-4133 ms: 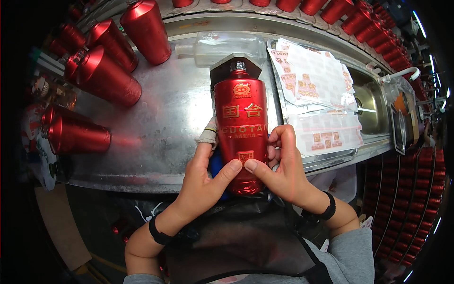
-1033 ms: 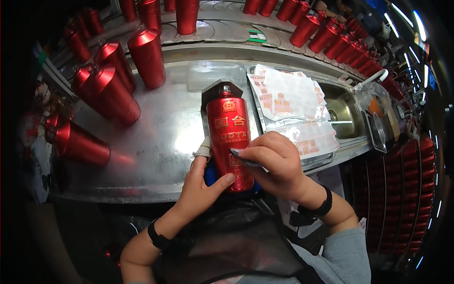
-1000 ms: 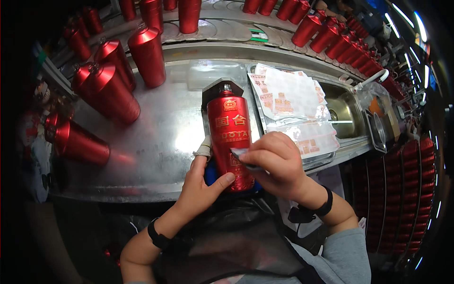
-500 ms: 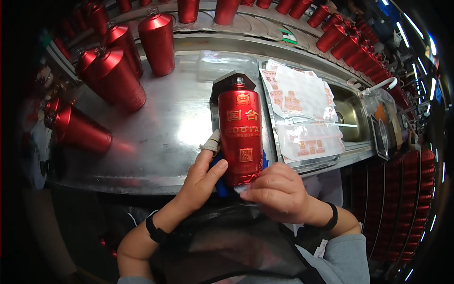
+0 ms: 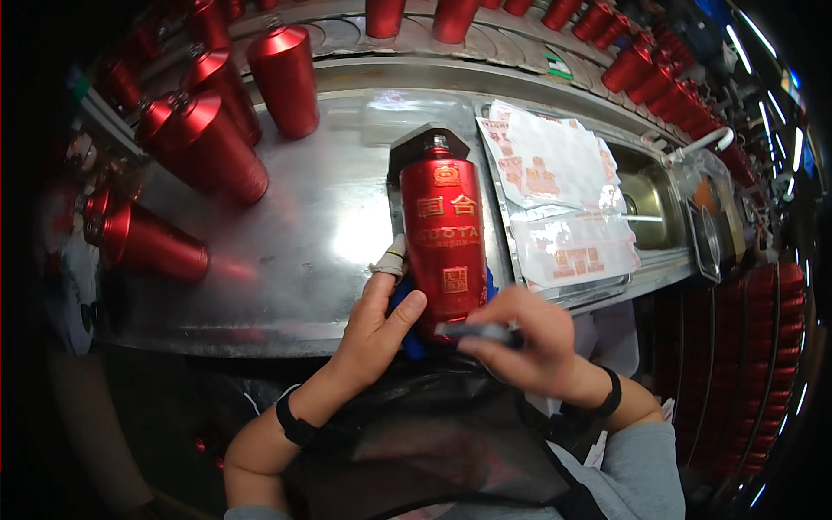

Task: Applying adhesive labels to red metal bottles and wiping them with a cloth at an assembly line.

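Observation:
A red bottle with gold print lies on its back in front of me, neck pointing away, in a dark angular holder. Blue cloth-like material shows under its near end. My left hand grips the bottle's lower left side, thumb at its edge; pale covers sit on its fingertips. At the bottle's lower right, my right hand is closed round a small, dark, flat tool, its tip at the base. Motion blur hides the tool's exact kind.
Several red bottles stand on the metal table at left. White sheets with red-gold transfers lie on a tray at right, beside a sink with a white tap. A conveyor carries more bottles behind.
The dark tool now shows in my right hand, where a small pale scrap was pinched before. That hand has shifted slightly right. My left hand stays on the bottle; conveyor bottles have moved right.

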A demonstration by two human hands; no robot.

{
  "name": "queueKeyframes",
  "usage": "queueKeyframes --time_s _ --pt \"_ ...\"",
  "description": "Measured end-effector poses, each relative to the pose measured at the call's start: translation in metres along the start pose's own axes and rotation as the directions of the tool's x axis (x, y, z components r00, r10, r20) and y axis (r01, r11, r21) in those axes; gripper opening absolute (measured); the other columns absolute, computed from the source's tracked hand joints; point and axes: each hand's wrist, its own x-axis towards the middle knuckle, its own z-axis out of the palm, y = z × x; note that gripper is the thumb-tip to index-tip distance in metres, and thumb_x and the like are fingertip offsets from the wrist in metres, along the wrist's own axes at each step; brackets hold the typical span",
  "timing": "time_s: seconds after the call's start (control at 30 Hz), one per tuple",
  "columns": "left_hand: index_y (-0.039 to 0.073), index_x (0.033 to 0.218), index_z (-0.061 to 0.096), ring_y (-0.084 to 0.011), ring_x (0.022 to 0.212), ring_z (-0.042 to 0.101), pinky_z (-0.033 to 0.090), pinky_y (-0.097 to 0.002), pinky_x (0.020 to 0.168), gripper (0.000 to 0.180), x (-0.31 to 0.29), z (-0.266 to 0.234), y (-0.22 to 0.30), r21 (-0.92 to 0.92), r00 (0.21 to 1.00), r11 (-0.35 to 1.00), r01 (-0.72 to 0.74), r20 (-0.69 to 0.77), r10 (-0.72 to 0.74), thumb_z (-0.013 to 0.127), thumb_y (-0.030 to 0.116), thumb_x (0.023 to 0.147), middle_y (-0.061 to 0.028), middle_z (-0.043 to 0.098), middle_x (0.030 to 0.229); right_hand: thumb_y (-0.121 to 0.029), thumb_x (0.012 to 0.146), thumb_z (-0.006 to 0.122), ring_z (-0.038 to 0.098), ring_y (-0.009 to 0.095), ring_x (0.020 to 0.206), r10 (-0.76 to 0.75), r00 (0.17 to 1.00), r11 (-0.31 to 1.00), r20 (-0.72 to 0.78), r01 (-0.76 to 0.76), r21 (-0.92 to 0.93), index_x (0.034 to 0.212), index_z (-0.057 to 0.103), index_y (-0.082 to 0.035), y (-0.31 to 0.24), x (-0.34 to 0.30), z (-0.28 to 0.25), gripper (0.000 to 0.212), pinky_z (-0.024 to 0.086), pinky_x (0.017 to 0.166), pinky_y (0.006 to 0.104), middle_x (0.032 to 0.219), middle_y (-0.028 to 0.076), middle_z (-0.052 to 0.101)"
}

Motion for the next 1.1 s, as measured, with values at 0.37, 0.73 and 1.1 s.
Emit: queueKeyframes --time_s 0.37,0.73,1.1 --pt "0.023 0.125 0.067 -0.0458 0.142 0.026 0.011 -0.0654 0.111 0.04 0.012 0.004 0.042 0.871 0.91 0.338 -0.356 0.241 0.337 0.064 0.04 0.089 -0.024 0.028 0.156 -0.008 0.086 0.074 0.057 0.004 0.078 0.591 0.799 0.739 -0.109 -0.483 0.469 0.098 0.054 -0.002 0.03 -0.029 -0.002 0.024 0.046 0.068 0.0199 0.087 0.002 0.063" --pt "0.03 0.117 0.072 -0.0529 0.142 0.019 0.007 -0.0704 0.107 0.036 -0.01 -0.003 0.029 0.89 0.909 0.263 -0.373 0.293 0.298 0.056 0.051 0.092 -0.0299 0.023 0.156 -0.005 0.087 0.071 0.056 0.004 0.077 0.554 0.822 0.744 -0.134 -0.417 0.522 0.097 0.052 -0.002 0.032 -0.034 0.001 0.021 0.045 0.067 0.0195 0.085 0.001 0.06" --pt "0.026 0.12 0.07 -0.049 0.144 0.017 0.002 -0.0685 0.109 0.037 0.006 -0.001 0.037 0.904 0.92 0.306 -0.299 0.187 0.345 0.056 0.047 0.093 -0.0288 0.022 0.156 -0.005 0.087 0.07 0.056 0.004 0.079 0.545 0.828 0.758 -0.132 -0.419 0.5 0.098 0.052 -0.002 0.035 -0.035 0.003 0.021 0.045 0.068 0.02 0.086 0.001 0.06"
